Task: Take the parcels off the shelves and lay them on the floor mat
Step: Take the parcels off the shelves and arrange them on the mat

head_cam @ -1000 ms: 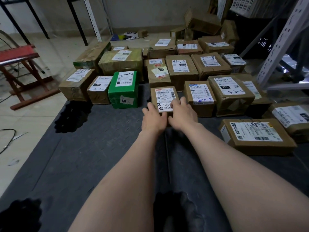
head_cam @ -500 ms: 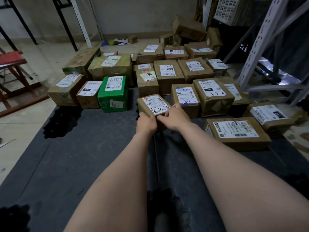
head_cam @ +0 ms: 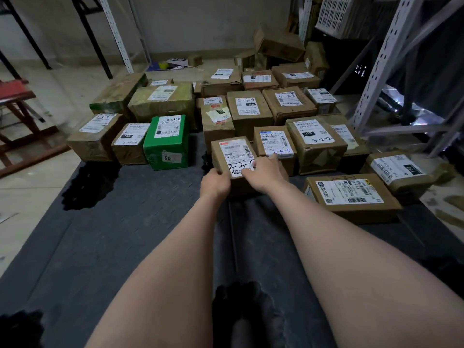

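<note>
Here, in the head view, both bare forearms reach forward from the bottom of the frame to a small brown parcel [head_cam: 232, 156] just above the centre. The left hand [head_cam: 215, 183] has its grip closed on the parcel's near left corner, thumb on top by the white label. The right hand [head_cam: 263, 172] lies over the near right part of the label, and its grip appears closed round that edge, fingers curled toward the neighbouring parcel [head_cam: 275, 144], which stands just beside it on the right. The small brown parcel sits on the dark floor mat [head_cam: 125, 234], at the front of a crowd of parcels filling the middle of the frame; whether its near edge is lifted cannot be told.

To its left stands a green box [head_cam: 167, 144], apart from it. A flat parcel [head_cam: 351, 197] lies on the mat at the right, nearer the camera. A metal shelf rack [head_cam: 381, 59] rises at the upper right with a white crate [head_cam: 336, 16] beside it, and a red stool [head_cam: 15, 91] shows at the left edge.
</note>
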